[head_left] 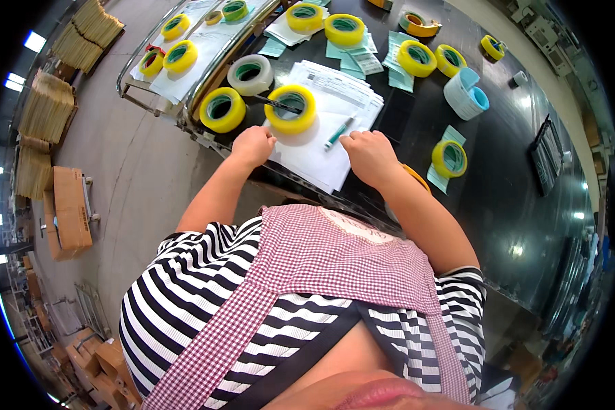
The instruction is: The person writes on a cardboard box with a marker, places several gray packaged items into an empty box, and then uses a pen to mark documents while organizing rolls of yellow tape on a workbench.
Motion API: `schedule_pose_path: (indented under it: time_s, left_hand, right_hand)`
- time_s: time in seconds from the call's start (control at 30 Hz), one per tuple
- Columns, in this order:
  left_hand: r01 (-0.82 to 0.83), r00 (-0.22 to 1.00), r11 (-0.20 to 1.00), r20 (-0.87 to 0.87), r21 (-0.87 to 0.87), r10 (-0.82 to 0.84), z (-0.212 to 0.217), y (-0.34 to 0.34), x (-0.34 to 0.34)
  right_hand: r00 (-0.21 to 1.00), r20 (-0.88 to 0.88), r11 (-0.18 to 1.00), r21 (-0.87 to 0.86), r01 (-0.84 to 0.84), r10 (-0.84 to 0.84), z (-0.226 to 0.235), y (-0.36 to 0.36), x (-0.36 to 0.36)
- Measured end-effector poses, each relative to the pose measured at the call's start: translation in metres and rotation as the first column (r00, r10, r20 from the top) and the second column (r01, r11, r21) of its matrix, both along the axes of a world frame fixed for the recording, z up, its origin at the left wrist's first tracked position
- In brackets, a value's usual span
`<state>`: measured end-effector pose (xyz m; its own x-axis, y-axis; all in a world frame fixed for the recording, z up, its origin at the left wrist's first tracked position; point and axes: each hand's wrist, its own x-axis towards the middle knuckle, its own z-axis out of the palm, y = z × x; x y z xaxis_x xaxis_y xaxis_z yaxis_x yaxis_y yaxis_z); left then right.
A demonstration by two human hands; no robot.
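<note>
Barely begun, seemingly — left hand (253,145) and right hand (370,153) curled loosely, holding nothing, resting on the paper stack (321,147) at the black table's (512,205) near edge; green pen (339,132) untouched between them — yellow tape roll (291,108) just beyond.

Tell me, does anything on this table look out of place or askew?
Nothing looks spilled or damaged. The paper stack under both hands lies skewed to the table edge, with a yellow tape roll and a green pen resting on it.

White paper stack (314,147) — flat, tabletop edge

Orange tape roll (417,176) half hidden behind right forearm
</note>
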<state>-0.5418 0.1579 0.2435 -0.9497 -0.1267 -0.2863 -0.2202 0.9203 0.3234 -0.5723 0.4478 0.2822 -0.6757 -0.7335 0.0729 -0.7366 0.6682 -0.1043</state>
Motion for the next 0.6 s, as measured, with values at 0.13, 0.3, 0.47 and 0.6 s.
schedule_pose_path:
  time_s: [0.13,0.3,0.47,0.6]
  left_hand:
    - [0.001,0.978,0.993,-0.209,0.115,0.024,-0.032,-0.039,-0.012]
    - [0.039,0.998,0.872,-0.061,0.488,-0.011,-0.037,-0.057,-0.027]
    - [-0.035,0.999,0.741,0.052,0.67,0.0,-0.048,-0.073,-0.038]
    - [-0.005,1.0,0.727,0.005,0.687,0.002,-0.05,-0.078,-0.052]
  right_hand:
    - [0.97,-0.241,0.982,0.176,0.068,-0.024,-0.06,-0.042,-0.036]
    - [0.944,-0.327,0.989,0.122,0.08,-0.036,-0.072,-0.046,-0.044]
    - [0.893,-0.082,0.823,-0.431,0.369,-0.443,-0.05,-0.066,-0.042]
    - [0.858,0.203,0.681,-0.535,0.5,-0.471,-0.05,-0.116,-0.047]
